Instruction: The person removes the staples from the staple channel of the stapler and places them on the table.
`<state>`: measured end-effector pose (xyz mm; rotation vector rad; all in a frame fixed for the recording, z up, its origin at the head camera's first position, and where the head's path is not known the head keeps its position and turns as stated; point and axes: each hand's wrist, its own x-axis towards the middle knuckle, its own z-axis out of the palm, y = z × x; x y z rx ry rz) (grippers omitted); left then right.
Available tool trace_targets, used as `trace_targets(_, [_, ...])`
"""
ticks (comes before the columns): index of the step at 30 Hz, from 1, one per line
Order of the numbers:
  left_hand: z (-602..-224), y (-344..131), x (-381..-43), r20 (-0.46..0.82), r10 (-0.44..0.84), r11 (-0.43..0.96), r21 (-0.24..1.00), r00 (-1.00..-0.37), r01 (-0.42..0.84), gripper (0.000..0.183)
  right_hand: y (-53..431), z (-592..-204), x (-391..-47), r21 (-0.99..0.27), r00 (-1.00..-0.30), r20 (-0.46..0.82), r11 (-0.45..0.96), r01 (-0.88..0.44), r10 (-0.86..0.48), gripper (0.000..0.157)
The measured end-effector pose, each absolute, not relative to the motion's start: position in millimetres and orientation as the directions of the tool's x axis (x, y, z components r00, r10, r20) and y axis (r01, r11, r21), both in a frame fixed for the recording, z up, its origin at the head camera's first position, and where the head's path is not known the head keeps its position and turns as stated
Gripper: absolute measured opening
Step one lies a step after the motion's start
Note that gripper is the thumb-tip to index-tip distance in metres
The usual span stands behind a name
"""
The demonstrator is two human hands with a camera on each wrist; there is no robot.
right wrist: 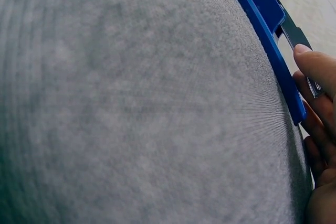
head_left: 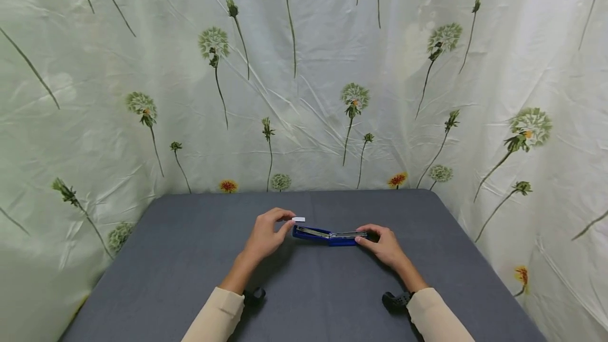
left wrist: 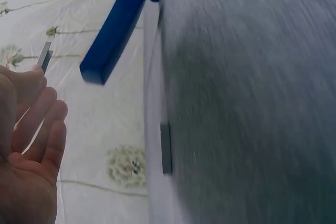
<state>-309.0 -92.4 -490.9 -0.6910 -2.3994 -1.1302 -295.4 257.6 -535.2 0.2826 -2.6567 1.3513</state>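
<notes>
A blue stapler (head_left: 343, 241) is folded wide open over the table, its metal staple channel showing. My left hand (head_left: 266, 234) pinches a short strip of staples (left wrist: 44, 57) between thumb and fingertips, just above the stapler's left arm. That raised arm (left wrist: 113, 38) slants beside the hand in the left wrist view. With my right hand (head_left: 383, 246) I grip the stapler's right end; the thumb (right wrist: 315, 66) lies on the metal channel and the other fingers are behind it.
A small dark grey bar (left wrist: 166, 148) lies near the edge of the grey-covered table (head_left: 190, 278) in the left wrist view. Behind the table hangs a pale curtain (head_left: 304, 94) printed with dandelions. Black straps (head_left: 398, 301) sit on both wrists.
</notes>
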Motion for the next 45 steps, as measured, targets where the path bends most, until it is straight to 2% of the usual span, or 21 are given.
trace_targets(7, [-493,-119,-306,0.548,0.24,0.574,0.586,-0.802,0.572,0.017,258,-534,-295,-0.779,-0.972,0.214,0.582,-0.233,-0.101,0.026])
trace_targets(20, [-504,-167,-301,0.476,0.207,0.647,0.589,-0.855,0.484,0.017,258,-534,-297,-0.788,-0.973,0.205,0.571,-0.231,-0.11,0.027])
trace_targets(37, [-514,-192,-300,0.338,0.236,0.704,0.586,-0.911,0.401,0.014,255,-532,-294,-0.789,-0.973,0.203,0.569,-0.229,-0.11,0.027])
trace_targets(45, [-521,-192,-302,0.32,0.258,0.732,0.55,-0.912,0.401,0.013,258,-534,-295,-0.792,-0.972,0.205,0.565,-0.232,-0.111,0.026])
